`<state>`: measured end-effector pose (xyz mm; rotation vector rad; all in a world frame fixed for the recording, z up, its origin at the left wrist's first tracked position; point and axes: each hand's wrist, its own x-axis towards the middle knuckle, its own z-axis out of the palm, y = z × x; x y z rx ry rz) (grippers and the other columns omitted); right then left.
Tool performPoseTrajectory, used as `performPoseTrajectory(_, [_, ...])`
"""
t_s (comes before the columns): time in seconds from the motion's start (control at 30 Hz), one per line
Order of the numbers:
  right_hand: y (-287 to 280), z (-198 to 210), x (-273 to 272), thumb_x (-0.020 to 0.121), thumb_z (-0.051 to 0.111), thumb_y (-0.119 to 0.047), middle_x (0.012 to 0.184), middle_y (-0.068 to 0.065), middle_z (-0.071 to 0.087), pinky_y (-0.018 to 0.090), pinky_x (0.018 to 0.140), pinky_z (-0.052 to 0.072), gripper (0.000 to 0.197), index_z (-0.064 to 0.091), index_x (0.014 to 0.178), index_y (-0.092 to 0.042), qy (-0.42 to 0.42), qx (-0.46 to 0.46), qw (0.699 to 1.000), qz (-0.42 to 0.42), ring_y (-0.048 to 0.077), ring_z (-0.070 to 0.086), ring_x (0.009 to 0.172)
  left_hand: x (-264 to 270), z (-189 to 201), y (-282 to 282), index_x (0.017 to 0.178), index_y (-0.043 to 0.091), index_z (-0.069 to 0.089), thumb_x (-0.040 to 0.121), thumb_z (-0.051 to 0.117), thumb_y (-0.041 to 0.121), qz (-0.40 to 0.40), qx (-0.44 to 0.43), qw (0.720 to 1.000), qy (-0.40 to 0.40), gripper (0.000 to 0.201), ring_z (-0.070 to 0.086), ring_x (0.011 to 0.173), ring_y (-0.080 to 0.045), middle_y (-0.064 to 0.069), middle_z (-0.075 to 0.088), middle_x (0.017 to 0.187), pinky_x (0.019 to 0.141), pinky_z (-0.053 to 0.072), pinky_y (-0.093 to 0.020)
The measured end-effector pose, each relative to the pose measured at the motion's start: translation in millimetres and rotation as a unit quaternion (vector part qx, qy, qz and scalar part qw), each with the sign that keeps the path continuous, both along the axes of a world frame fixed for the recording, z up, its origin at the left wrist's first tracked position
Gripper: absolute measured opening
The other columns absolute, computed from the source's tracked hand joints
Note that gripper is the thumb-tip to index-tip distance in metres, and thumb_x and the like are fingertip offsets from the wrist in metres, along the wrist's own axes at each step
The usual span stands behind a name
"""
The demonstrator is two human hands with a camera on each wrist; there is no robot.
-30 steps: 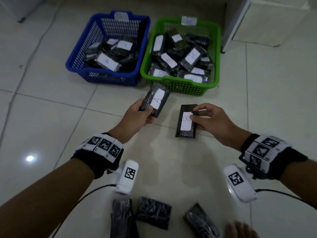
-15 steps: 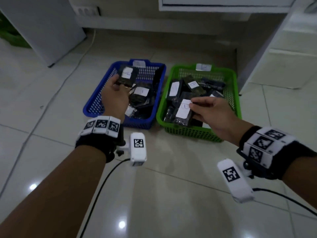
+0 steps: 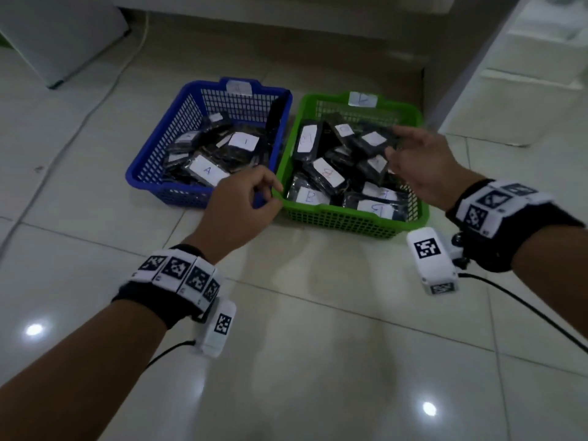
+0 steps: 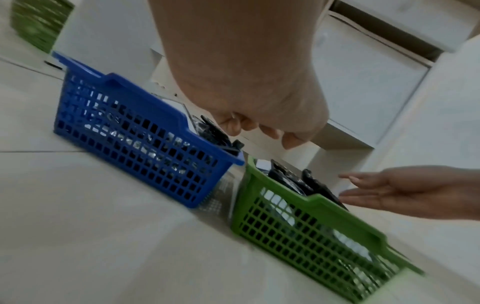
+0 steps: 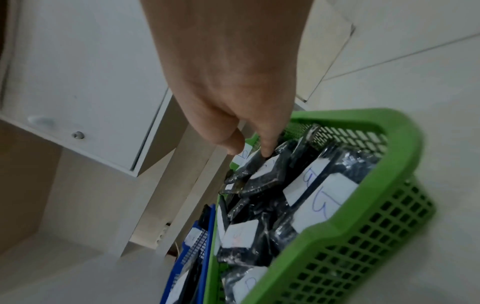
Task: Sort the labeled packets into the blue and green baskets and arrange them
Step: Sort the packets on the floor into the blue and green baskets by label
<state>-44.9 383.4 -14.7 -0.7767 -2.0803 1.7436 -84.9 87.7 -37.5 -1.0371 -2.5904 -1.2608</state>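
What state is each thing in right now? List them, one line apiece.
Blue basket: on the floor, partly filled with packets.
Green basket: on the floor beside it, packed fuller.
A packet: lying label up in the blue basket.
B packet: label up in the green basket.
Left hand: empty, fingers loosely curled.
Right hand: open over the green basket.

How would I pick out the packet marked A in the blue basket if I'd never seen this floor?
Find the blue basket, on the tiled floor left of the green basket. Look at its near end, just beyond the left hand. The packet marked A lies there face up; its white label shows a clear blue letter A, while the neighbouring labels are blurred or hidden.
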Motion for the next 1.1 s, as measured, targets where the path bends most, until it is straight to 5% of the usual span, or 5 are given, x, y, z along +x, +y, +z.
performPoseTrajectory(0.1, [-11.0,-3.0,39.6,0.082,0.077,-0.011,0.111,0.008,0.07,0.026,0.088,0.055,0.031,0.069,0.113,-0.013,-0.024,0.116,0.992,0.036,0.014,0.066,0.094,29.0,-2.2,-3.1,0.095,0.028,0.067,0.083,0.077,0.022,-0.085,-0.094,0.99,-0.058,0.017,0.051,0.059,-0.008,0.009,0.063,0.075,0.057,0.034,-0.012])
performPoseTrajectory(0.33, [-65.1,-13.7,168.0,0.074,0.085,-0.019,0.085,-0.009,0.071,0.004,0.064,0.045,0.02,0.073,0.091,-0.018,-0.125,0.207,0.942,0.234,0.001,0.065,0.066,120.6,-18.8,-6.4,0.104,0.04,0.067,0.081,0.076,0.05,-0.29,-0.359,0.869,-0.178,0.026,0.055,0.074,0.011,0.018,0.067,0.089,0.064,0.04,-0.02])
performPoseTrajectory(0.77, [-137.2,-70.2,321.9,0.063,0.068,-0.078,0.106,-0.004,0.038,0.029,0.071,0.036,0.076,0.044,0.111,-0.024,-0.318,0.344,0.685,0.557,0.015,0.038,0.09,252.1,-53.6,-45.4,0.134,0.025,0.03,0.055,0.065,0.091,-0.468,-0.484,0.739,0.029,0.109,0.057,0.093,-0.022,0.003,0.052,0.116,0.065,0.042,-0.034])
performPoseTrajectory(0.93, [-146.5,-62.9,323.6,0.063,0.072,-0.074,0.13,0.003,0.04,0.034,0.091,0.045,0.107,0.028,0.145,-0.02,-0.344,0.352,0.657,0.571,0.023,0.047,0.11,251.2,-53.4,-51.1,0.131,0.025,0.026,0.066,0.075,0.061,-0.446,-0.477,0.754,0.077,0.09,0.058,0.094,-0.025,0.001,0.054,0.113,0.061,0.027,-0.034])
performPoseTrajectory(1.1, [-143.9,-55.3,313.5,0.078,0.073,-0.052,0.118,0.005,0.05,0.035,0.083,0.045,0.074,0.039,0.133,-0.016,-0.313,0.346,0.683,0.561,0.026,0.053,0.104,231.7,-50.5,-56.6,0.131,0.023,0.044,0.075,0.068,0.064,-0.432,-0.452,0.778,0.05,0.073,0.054,0.093,-0.023,0.001,0.052,0.115,0.063,0.029,-0.033])
